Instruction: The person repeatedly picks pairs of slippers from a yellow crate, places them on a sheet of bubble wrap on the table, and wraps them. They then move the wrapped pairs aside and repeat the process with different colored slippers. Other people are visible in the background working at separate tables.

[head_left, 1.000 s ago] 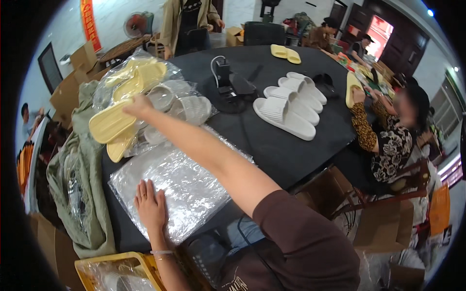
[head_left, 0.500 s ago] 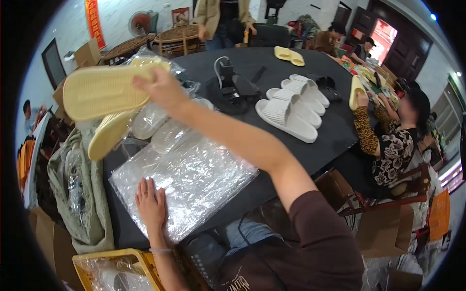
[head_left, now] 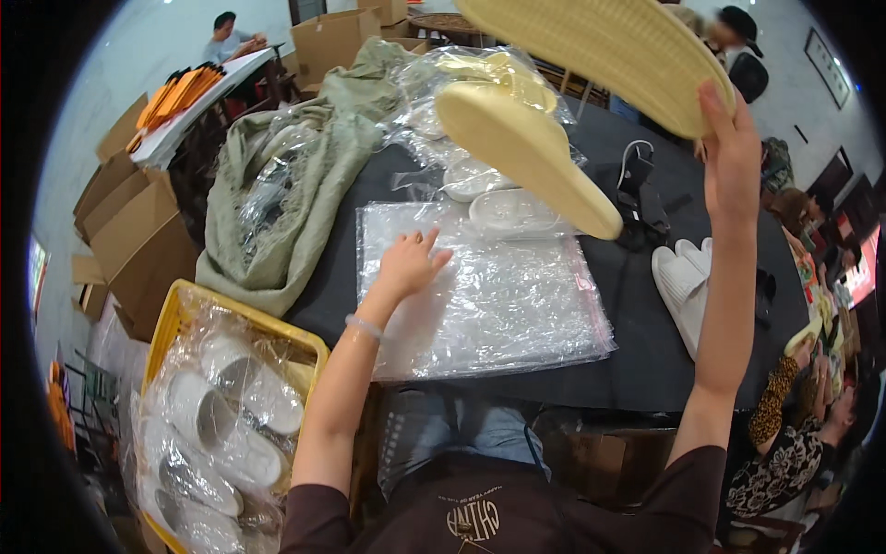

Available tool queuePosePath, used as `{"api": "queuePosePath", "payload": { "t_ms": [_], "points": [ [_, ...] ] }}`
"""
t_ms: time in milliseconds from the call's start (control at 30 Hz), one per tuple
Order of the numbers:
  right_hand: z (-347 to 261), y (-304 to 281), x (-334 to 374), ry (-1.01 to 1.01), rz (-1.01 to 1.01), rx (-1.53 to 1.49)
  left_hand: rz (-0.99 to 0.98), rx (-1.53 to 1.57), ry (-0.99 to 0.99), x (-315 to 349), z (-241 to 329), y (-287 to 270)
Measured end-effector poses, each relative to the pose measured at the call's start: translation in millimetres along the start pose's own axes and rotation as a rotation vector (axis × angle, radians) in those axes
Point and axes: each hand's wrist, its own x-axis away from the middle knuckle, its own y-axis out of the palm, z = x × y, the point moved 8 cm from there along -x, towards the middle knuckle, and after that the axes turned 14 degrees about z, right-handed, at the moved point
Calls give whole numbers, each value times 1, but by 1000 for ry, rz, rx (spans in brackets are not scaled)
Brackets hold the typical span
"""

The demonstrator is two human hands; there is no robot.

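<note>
My right hand (head_left: 734, 166) is raised at the upper right, its fingers closed on the end of a pale yellow slipper (head_left: 609, 55) with the ridged sole showing. A second yellow slipper (head_left: 526, 157) slants below it, over wrapped white slippers (head_left: 517, 212); I cannot tell whether it rests on them or hangs. My left hand (head_left: 411, 266), fingers spread and holding nothing, is over the left part of a stack of clear plastic bags (head_left: 498, 305). The bags lie flat on the dark table (head_left: 637, 379) in front of me.
A yellow crate (head_left: 318, 346) with bagged white slippers stands at the lower left. Green sacking (head_left: 314, 231) lies at the table's left edge. A black device (head_left: 641, 198) and unwrapped white slippers (head_left: 678, 286) are to the right. Other people sit farther off, one in leopard-print sleeves (head_left: 768, 406).
The view has turned left. My right hand has swung from the left to the upper right with a yellow slipper. My left hand's fingers have spread, the hand staying by the plastic bags.
</note>
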Motion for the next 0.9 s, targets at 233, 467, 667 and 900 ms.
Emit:
{"api": "queuePosePath", "payload": {
  "t_ms": [233, 467, 667, 900],
  "points": [
    [14, -22, 150, -396, -330, 402, 50, 74, -139, -25, -16, 10],
    [57, 7, 288, -257, -1035, 457, 361, 216, -79, -6, -21, 0],
    [103, 38, 264, -147, -808, 589, 486, 95, 19, -3, -13, -6],
    [173, 93, 281, -113, -846, 583, 503, 35, 78, -3, -18, -1]
  ]
}}
